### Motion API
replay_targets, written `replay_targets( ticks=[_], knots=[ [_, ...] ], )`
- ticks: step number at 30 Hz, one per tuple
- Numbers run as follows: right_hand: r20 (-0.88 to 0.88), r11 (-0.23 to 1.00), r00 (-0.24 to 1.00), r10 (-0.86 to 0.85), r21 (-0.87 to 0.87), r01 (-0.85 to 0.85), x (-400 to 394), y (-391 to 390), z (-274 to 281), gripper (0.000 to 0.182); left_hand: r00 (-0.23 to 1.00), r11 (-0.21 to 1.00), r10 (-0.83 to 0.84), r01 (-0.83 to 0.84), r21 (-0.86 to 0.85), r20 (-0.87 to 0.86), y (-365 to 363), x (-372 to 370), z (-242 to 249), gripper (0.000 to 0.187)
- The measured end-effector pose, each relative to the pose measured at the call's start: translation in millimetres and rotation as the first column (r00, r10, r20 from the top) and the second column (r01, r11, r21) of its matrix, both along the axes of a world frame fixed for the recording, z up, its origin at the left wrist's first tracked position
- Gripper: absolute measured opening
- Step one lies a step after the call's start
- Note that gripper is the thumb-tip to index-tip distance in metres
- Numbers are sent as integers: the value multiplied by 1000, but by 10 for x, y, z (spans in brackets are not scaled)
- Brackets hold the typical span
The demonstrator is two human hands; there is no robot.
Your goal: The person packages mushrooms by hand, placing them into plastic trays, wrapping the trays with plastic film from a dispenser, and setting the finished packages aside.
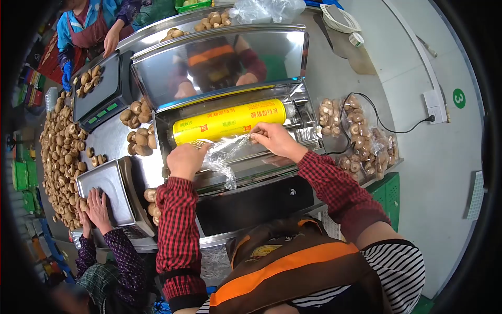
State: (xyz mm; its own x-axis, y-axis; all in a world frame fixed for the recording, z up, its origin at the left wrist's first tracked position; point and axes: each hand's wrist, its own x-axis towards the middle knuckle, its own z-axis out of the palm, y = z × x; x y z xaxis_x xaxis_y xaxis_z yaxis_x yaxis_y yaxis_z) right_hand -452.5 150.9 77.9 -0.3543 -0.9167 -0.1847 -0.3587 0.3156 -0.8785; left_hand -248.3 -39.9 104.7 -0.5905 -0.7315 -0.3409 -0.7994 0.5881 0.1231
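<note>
A yellow roll of cling film (230,120) with red print lies across the open metal wrapping machine (308,123). Clear, crumpled cling film (222,159) stretches along the front of the roll, with a loose end hanging down. My left hand (185,159) is closed on the film's left side, thumb pointing toward the roll. On the right, my right hand (277,140) pinches the film's upper edge between thumb and fingers, close to the roll. Behind the roll, the machine's shiny lid (219,60) stands raised and mirrors my arms.
Mushrooms (63,157) are heaped at left, beside two scales (102,89) (107,191). Two co-workers' hands (111,41) (98,209) are near them. Bagged mushrooms (361,136) and a black power cord (384,123) lie at right. A black panel (256,204) is in front.
</note>
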Motion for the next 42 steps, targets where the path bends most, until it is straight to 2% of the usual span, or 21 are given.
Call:
replay_targets(
  ticks=[2,4,6,8,10,12,14,16,18,22,26,28,30,32,34,35,36,37,38,40,42],
  knots=[
    [163,985,974,-159,-41,168,39,-41,-37,19,997,997,-73,74,33,-35,-112,-1,-270,52],
    [104,971,969,-226,-53,233,17,-27,13,18,993,953,20,16,301,-115,-213,-20,-525,43],
    [46,950,953,-299,-74,302,13,32,166,18,877,925,187,-5,381,-442,-60,35,-10,32],
    [242,957,938,-250,-88,277,173,266,605,17,802,913,236,10,407,-549,184,285,402,32],
    [394,957,893,-219,-90,274,489,537,1005,12,719,812,417,-20,583,-556,602,624,754,31],
    [462,958,869,-180,-117,260,823,849,1197,13,674,814,418,21,580,-610,978,1011,783,29],
    [551,960,810,-202,-53,275,1090,1061,1135,12,526,627,665,-10,779,-529,1331,1295,549,30],
    [552,963,802,-229,8,270,1226,1214,682,14,539,675,661,-125,727,-522,1554,1423,190,33],
    [384,964,885,-264,65,259,1268,1271,258,15,600,770,582,-191,609,-548,1724,1491,-94,32],
    [173,971,958,-228,114,210,1333,1262,128,15,695,932,361,-238,275,-622,1907,1503,-231,23],
    [151,983,976,-154,119,137,1330,1343,10,16,726,969,233,-232,88,-647,2002,1576,-267,19],
    [-53,980,997,-60,187,69,1320,1394,-37,18,731,962,236,-270,46,-640,2091,1625,-386,18],
    [227,926,966,-123,378,29,1433,1498,-29,17,741,972,198,-232,32,-642,2228,1665,-366,18],
    [189,942,982,24,326,-86,1554,1610,-41,17,734,962,249,-261,77,-631,2373,1749,-430,20],
    [220,913,969,111,362,-186,1606,1556,72,16,478,810,586,-320,492,-654,2555,1857,-537,22],
    [-85,931,936,342,164,-326,1682,1436,188,17,287,694,720,-268,669,-632,2670,1868,-702,22],
    [-399,848,780,482,-9,-529,1802,1292,304,19,62,389,921,-122,913,-384,2761,1844,-682,20],
    [-348,829,758,552,130,-544,1978,1168,451,19,-140,145,982,105,984,-129,2793,1805,-467,18],
    [-324,768,704,632,138,-625,2139,1086,392,19,-285,-33,946,385,922,153,2835,1820,-281,17],
    [-172,604,606,777,-65,-794,2449,957,287,17,-432,-43,807,636,771,402,3053,1884,-618,17],
    [-148,338,336,930,-13,-941,2654,958,325,32,-718,-22,623,379,925,309,3219,1991,-724,16]
  ],
)
